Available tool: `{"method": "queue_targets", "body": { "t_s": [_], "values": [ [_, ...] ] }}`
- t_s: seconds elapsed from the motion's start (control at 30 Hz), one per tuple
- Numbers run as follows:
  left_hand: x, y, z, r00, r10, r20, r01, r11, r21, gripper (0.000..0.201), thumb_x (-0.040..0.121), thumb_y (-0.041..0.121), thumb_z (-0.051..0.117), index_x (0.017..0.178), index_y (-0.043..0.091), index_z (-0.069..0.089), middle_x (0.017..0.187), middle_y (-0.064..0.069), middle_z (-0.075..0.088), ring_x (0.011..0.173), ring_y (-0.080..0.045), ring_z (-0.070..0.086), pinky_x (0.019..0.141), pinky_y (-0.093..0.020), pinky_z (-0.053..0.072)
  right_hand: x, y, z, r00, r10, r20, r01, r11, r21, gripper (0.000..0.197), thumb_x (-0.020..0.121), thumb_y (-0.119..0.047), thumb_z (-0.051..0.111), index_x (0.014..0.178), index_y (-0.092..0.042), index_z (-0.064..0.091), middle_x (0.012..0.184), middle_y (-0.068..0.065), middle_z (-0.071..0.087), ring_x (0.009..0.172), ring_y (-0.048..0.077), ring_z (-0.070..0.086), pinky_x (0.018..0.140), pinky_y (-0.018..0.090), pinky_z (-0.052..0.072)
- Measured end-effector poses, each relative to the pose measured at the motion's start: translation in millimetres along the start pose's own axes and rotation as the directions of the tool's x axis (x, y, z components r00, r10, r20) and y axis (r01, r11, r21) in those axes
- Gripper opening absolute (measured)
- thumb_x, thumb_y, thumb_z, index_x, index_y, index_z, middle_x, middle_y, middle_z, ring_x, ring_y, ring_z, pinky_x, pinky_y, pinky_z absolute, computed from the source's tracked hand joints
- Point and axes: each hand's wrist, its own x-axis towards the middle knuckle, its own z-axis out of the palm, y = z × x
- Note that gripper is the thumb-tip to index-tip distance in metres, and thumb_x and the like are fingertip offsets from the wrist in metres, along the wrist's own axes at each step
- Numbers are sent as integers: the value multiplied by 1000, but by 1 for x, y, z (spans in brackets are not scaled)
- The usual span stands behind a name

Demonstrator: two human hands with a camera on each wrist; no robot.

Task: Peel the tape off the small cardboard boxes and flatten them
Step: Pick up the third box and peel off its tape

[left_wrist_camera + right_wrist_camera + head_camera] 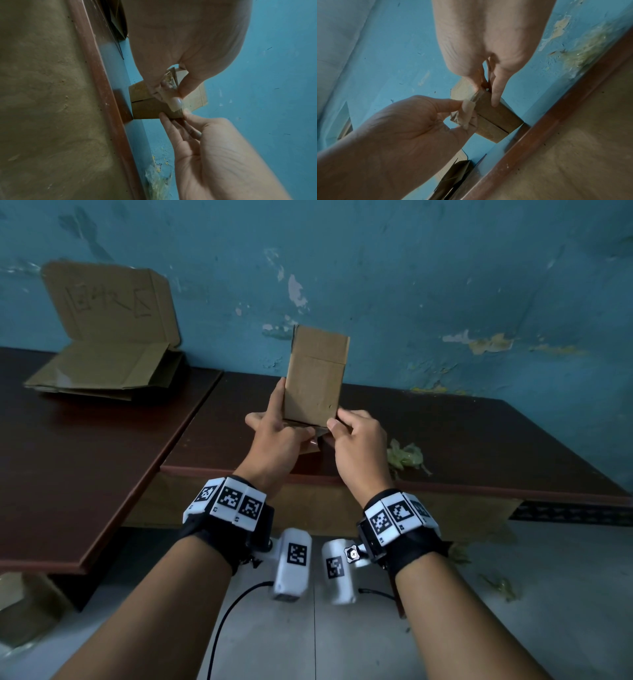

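A small cardboard box is held upright in the air above the brown table's front edge. My left hand is at its lower left, index finger lying up along the side. In the left wrist view that hand pinches a strip of clear tape coming off the box's bottom end. My right hand grips the lower right corner. In the right wrist view its fingers press the box's side, and the crumpled tape sits between the left thumb and index.
Flattened cardboard is stacked at the back left of a second table, with a hand-lettered cardboard sheet leaning on the blue wall. A wad of peeled tape lies on the table to the right of my hands. More scraps lie on the floor.
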Motion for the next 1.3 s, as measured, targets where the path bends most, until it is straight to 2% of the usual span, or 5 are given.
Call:
{"method": "queue_targets", "body": {
  "t_s": [0.23,0.43,0.63,0.87,1.3],
  "values": [
    [0,0,1,1000,0,-23,1,1000,8,87,97,-10,60,164,39,33,134,-10,25,121,-30,55,76,-21,63,-1,-3,-1,1000,4,16,-4,1000,4,31,107,-13,59,135,-6,72,129,5,65,113,13,62,80,-4,38],
    [0,-10,6,997,51,-52,-49,998,34,94,91,6,72,166,42,29,131,-4,26,133,-31,51,99,-44,63,-3,-7,-5,999,-33,37,32,999,28,18,97,-27,72,112,-20,81,108,2,68,94,15,70,87,36,61],
    [-3,-7,9,996,72,-54,-71,997,30,92,98,-7,67,168,34,25,131,-7,23,132,-25,49,85,-26,65,0,-7,-5,998,2,67,-3,1000,22,27,90,-34,73,106,-14,81,104,4,72,93,21,75,86,47,64],
    [-5,-7,14,996,57,-71,-52,996,76,90,95,-2,72,165,31,25,132,-6,23,125,-21,54,92,-29,64,3,-4,-2,999,-18,50,23,994,-104,23,89,-26,61,82,-6,70,84,9,68,69,21,63,60,32,47],
    [-12,1,17,995,19,-96,-14,999,47,81,96,-9,69,159,25,31,136,-12,24,98,-7,57,70,-9,56,-2,-3,-3,1000,-16,20,19,989,-145,35,102,-10,49,67,-10,41,68,-2,46,60,11,42,54,23,31]
  ]
}}
